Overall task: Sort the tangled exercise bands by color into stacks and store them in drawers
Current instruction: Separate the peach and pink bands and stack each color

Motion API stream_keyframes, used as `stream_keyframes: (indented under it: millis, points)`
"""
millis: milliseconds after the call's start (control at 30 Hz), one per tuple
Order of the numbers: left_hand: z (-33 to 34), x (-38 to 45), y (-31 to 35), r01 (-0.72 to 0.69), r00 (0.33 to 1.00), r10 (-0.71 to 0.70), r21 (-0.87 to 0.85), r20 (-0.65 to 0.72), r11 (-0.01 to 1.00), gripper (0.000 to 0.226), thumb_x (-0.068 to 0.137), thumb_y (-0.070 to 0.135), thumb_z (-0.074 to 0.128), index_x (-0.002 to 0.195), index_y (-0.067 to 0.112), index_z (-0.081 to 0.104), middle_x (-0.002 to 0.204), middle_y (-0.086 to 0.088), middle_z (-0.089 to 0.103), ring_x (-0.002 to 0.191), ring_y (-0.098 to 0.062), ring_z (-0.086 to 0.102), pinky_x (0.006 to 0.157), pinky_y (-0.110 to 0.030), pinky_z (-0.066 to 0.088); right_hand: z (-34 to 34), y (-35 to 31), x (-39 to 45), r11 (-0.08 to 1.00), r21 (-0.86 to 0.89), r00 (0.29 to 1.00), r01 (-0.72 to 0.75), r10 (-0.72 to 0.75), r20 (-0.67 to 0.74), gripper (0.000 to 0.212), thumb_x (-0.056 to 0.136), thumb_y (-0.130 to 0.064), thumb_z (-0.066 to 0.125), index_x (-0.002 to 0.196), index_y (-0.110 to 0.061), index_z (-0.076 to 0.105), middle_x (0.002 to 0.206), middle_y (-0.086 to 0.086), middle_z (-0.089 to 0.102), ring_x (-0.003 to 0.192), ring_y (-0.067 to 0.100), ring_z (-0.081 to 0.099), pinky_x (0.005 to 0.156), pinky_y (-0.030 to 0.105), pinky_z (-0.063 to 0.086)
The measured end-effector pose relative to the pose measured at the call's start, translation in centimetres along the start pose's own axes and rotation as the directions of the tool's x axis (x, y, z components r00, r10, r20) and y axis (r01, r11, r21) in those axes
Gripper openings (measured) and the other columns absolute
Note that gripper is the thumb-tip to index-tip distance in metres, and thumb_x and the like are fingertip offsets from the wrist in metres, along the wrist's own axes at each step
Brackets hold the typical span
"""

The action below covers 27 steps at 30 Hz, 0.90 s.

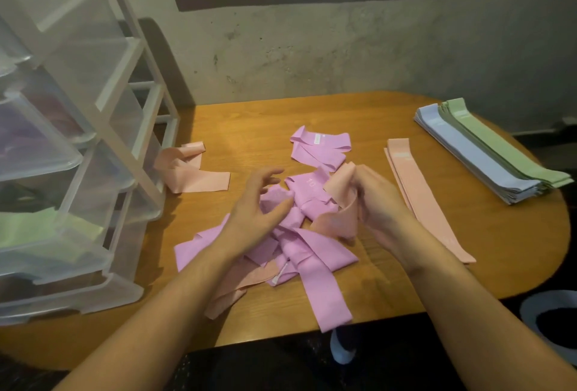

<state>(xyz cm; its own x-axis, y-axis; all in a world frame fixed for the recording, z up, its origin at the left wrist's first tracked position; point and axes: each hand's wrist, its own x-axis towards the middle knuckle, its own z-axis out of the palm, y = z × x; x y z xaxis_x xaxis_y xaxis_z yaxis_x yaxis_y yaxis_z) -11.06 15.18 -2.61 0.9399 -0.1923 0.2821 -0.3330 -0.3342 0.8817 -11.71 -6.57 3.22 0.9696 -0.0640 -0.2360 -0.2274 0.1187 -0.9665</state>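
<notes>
A tangled heap of pink bands (299, 250) lies at the middle of the wooden table (390, 275). My left hand (259, 209) hovers over the heap with fingers spread and holds nothing. My right hand (377, 203) grips a peach band (338, 203) lifted from the heap's right side. To its right a flat peach stack (421, 197) lies straight. Farther right sit a lilac-blue stack (474, 153) and a green stack (505, 147). More loose peach bands (193, 175) lie near the drawers, and another peach band (231, 294) pokes out under the heap.
A clear plastic drawer unit (78, 147) with a white frame stands on the table's left; green bands show in a lower drawer (40, 231). A concrete wall runs behind. The table's front edge is close to my forearms; a foot shows below it.
</notes>
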Motion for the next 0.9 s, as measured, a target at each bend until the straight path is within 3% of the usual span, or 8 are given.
stream_keyframes:
  millis: [67,167,367,433,500,633,733,900]
  points:
    - [1.3,0.2,1.5,0.009,0.999,-0.006,-0.081,0.034,0.997,0.053,0.084,0.045,0.064,0.133,0.041,0.046,0.132,0.025,0.051,0.126,-0.006,0.054,0.104,-0.023,0.043,-0.5,0.0,-0.3,0.999,-0.035,1.000,0.002,-0.003,-0.011,0.044,0.090,-0.002,0.042,0.055,-0.024,0.056,0.059,-0.009,0.048,0.061,0.011,0.041,0.055,0.028,0.030]
    - [3.2,0.5,2.7,0.026,0.997,-0.013,-0.170,0.075,0.985,0.054,0.084,0.044,0.064,0.134,0.037,0.045,0.141,0.012,0.051,0.126,-0.007,0.055,0.103,-0.026,0.045,-0.9,-0.2,-1.0,0.994,-0.109,1.000,-0.007,0.010,0.026,0.023,0.089,-0.003,0.043,0.076,-0.016,0.057,0.071,0.001,0.051,0.069,0.017,0.043,0.057,0.031,0.032]
    - [4.7,0.9,4.2,0.234,0.950,-0.140,-0.345,0.278,0.909,0.061,0.086,0.040,0.068,0.140,0.035,0.041,0.137,-0.006,0.057,0.106,-0.011,0.065,0.092,-0.037,0.054,-2.2,-0.8,-1.8,1.000,0.004,0.996,-0.018,0.017,0.091,0.008,0.100,-0.017,0.056,0.097,-0.014,0.064,0.081,0.015,0.049,0.056,0.016,0.041,0.043,0.025,0.028]
    - [4.8,0.9,4.8,0.270,0.933,-0.154,-0.353,0.325,0.896,0.056,0.091,0.028,0.064,0.143,0.026,0.042,0.127,-0.001,0.065,0.105,-0.008,0.065,0.088,-0.028,0.051,-2.7,-0.8,-1.9,0.997,0.066,0.990,-0.035,0.026,0.138,0.015,0.101,-0.012,0.052,0.106,-0.014,0.066,0.078,0.015,0.048,0.050,0.015,0.035,0.038,0.023,0.023]
    - [4.9,0.9,5.2,0.297,0.916,-0.155,-0.366,0.369,0.882,0.052,0.096,0.019,0.063,0.144,0.024,0.043,0.115,0.008,0.071,0.104,-0.005,0.065,0.085,-0.022,0.049,-3.3,-0.9,-2.0,0.993,0.108,0.983,-0.054,0.033,0.183,0.037,0.098,0.000,0.042,0.115,-0.019,0.070,0.079,0.015,0.051,0.048,0.014,0.032,0.035,0.021,0.022]
    - [5.0,1.1,5.4,0.423,0.871,-0.250,-0.386,0.423,0.820,0.057,0.086,0.040,0.070,0.138,0.038,0.047,0.113,0.006,0.073,0.111,-0.013,0.067,0.101,-0.037,0.053,-4.3,-1.3,-2.2,0.995,0.059,0.968,-0.076,0.060,0.242,0.066,0.088,0.009,0.029,0.124,-0.029,0.068,0.075,0.015,0.050,0.042,0.015,0.034,0.036,0.019,0.026]
    - [5.2,1.2,5.8,0.553,0.811,-0.321,-0.463,0.489,0.693,0.058,0.085,0.048,0.068,0.137,0.031,0.051,0.112,-0.001,0.072,0.110,-0.028,0.069,0.100,-0.044,0.053,-4.7,-1.6,-2.3,0.996,0.041,0.953,-0.080,0.064,0.296,0.071,0.085,0.009,0.030,0.132,-0.032,0.064,0.081,0.021,0.048,0.044,0.017,0.034,0.037,0.022,0.028]
    - [6.0,1.5,6.7,0.510,0.855,-0.383,-0.697,0.349,0.503,0.021,0.098,0.011,0.057,0.118,0.016,0.062,0.097,-0.005,0.072,0.084,-0.020,0.071,0.080,-0.030,0.060,-5.3,-1.9,-2.9,0.995,0.026,0.948,-0.098,0.086,0.306,0.068,0.085,0.011,0.031,0.132,-0.028,0.062,0.065,0.014,0.057,0.043,0.019,0.038,0.039,0.026,0.032]
